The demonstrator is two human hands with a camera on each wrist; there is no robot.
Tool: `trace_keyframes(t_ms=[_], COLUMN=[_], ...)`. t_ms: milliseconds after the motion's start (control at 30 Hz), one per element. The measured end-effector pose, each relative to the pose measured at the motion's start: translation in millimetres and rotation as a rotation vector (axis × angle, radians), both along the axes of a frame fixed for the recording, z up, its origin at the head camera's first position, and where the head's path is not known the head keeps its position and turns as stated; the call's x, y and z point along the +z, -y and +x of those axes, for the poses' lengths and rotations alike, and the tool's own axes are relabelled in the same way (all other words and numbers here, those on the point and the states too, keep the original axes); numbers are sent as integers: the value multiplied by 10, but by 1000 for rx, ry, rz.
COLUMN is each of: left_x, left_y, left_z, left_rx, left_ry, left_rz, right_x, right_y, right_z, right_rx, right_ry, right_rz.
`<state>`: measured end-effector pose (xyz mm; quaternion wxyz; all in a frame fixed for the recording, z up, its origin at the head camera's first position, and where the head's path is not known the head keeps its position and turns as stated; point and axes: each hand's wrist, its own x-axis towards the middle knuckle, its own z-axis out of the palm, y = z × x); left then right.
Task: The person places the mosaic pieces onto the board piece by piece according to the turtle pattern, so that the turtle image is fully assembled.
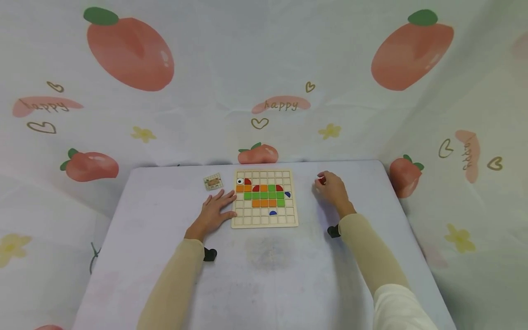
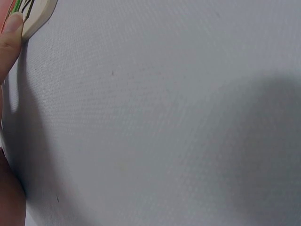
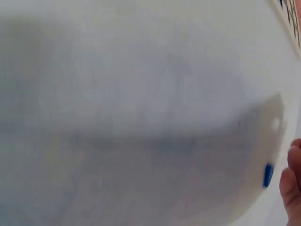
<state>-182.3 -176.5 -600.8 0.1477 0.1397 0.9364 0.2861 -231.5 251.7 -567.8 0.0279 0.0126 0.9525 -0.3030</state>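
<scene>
A square wooden grid board (image 1: 244, 220) lies on the white table, with green, orange and red tiles set in its cells. A round eye tile (image 1: 240, 181) sits near its upper left corner. Two blue half-round tiles are on it, one low down (image 1: 273, 213) and one at the right (image 1: 287, 195). My left hand (image 1: 212, 213) is spread flat at the board's left edge, its thumb (image 2: 11, 28) touching the rim. To the right of the board, my right hand (image 1: 333, 189) pinches a small red piece (image 1: 322, 181), mostly covered by the fingers.
A small picture card (image 1: 213, 181) with a grid pattern lies beyond my left fingertips. In the right wrist view a small blue piece (image 3: 268, 175) is on the table beside my right fingers. Printed cloth (image 1: 264, 55) hangs behind and around the table (image 1: 268, 284).
</scene>
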Motion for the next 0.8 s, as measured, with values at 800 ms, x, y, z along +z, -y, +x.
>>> trace_keyframes(t_ms=[800], left_x=[27], left_y=[2], left_z=[1], left_rx=[1], left_ry=[4], left_rz=[18], right_x=[52], right_y=[1160], right_z=[110], right_rx=[327], right_ry=[0], right_rz=[-123])
